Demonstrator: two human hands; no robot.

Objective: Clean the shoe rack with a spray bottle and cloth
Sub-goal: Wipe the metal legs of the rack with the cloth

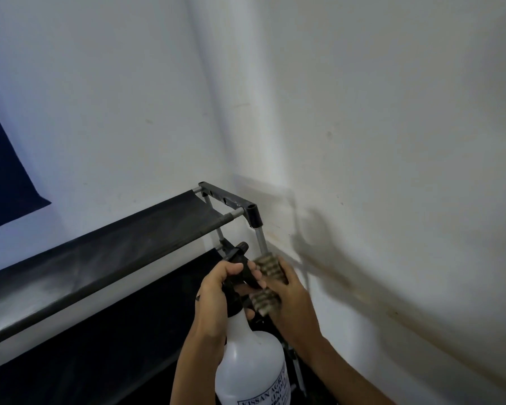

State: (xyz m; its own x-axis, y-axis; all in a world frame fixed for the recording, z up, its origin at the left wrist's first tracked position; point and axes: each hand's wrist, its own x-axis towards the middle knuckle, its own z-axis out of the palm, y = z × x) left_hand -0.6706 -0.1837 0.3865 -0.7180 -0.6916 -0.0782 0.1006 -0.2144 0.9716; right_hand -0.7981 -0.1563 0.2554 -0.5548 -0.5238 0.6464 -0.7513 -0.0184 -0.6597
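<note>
1. The bottle [250, 366] (white, black sprayer) is gripped at its trigger by the left hand [216, 299].
2. The cloth [268, 283] is clutched in the right hand [289, 299] against the rack [100, 252] corner post.

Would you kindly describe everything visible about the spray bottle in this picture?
The translucent white plastic spray bottle stands roughly upright at bottom centre, in front of the shoe rack's lower black shelf. It has a rounded body narrowing to a neck, a black trigger head with its nozzle aimed up and away, and a partly cut-off printed label. The left hand holds the head in its grip; the right hand, holding a ribbed cloth, is beside it.
</note>
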